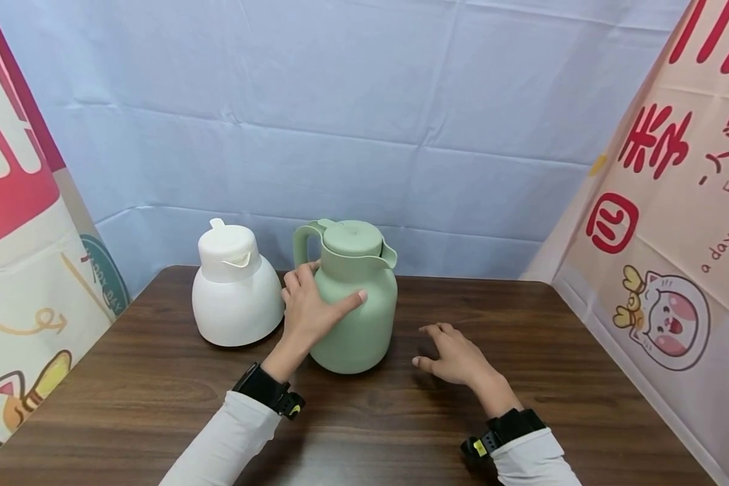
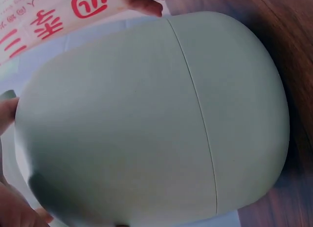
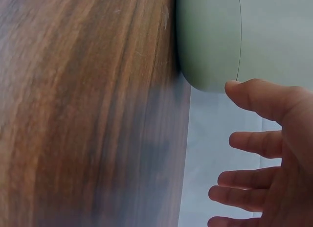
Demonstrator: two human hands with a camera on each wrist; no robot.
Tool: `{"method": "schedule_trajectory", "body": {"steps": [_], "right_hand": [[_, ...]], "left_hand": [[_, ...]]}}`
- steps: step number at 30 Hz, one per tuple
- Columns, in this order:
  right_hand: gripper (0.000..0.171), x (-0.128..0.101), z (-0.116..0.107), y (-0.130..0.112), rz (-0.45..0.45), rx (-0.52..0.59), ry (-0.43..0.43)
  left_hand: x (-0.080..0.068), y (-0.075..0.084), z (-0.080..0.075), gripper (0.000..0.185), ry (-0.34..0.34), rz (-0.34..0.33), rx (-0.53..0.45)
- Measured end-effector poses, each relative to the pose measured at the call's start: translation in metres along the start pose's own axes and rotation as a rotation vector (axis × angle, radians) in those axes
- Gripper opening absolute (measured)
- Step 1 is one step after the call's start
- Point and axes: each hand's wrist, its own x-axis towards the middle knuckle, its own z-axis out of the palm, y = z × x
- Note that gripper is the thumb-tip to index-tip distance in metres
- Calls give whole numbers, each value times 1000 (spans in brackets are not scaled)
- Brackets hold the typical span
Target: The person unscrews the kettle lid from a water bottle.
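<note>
A pale green jug (image 1: 354, 297) stands upright on the dark wooden table (image 1: 158, 398), towards the back and a little left of centre. It has a rounded, matte body that widens towards the base, a flat domed lid of the same green, a small pouring lip facing right and a looped handle on its left side. In the left wrist view the jug (image 2: 151, 119) fills nearly the whole picture, and a fine seam runs across its smooth shell; the right wrist view shows the jug's (image 3: 208, 38) lower edge meeting the wood grain.

The left hand (image 1: 308, 309) lies against the jug's left flank, thumb stretched across the front and fingers curved round towards the handle side, so it cups the body. The right hand (image 1: 455, 356) rests on the table just to the right of the jug, apart from it, with its fingers loosely spread and holding nothing; the right wrist view shows those fingers (image 3: 259, 144) relaxed and separate.

A white jug (image 1: 237, 293) of a squatter shape stands just beside the green one on its left, the left hand between them. Both wrists wear dark bands over white sleeves.
</note>
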Motion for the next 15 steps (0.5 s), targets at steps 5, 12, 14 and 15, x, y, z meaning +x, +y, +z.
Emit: {"method": "schedule_trajectory", "body": {"steps": [5, 12, 14, 15], "right_hand": [[60, -1, 0, 2, 9, 10, 5], [61, -3, 0, 5, -3, 22, 15], [61, -3, -1, 7, -5, 25, 20], [60, -4, -1, 8, -5, 25, 22]], "left_hand": [[1, 0, 2, 96, -19, 7, 18], [9, -9, -17, 84, -101, 59, 6], [13, -13, -23, 77, -86, 83, -21], [15, -15, -25, 74, -72, 92, -37]]}}
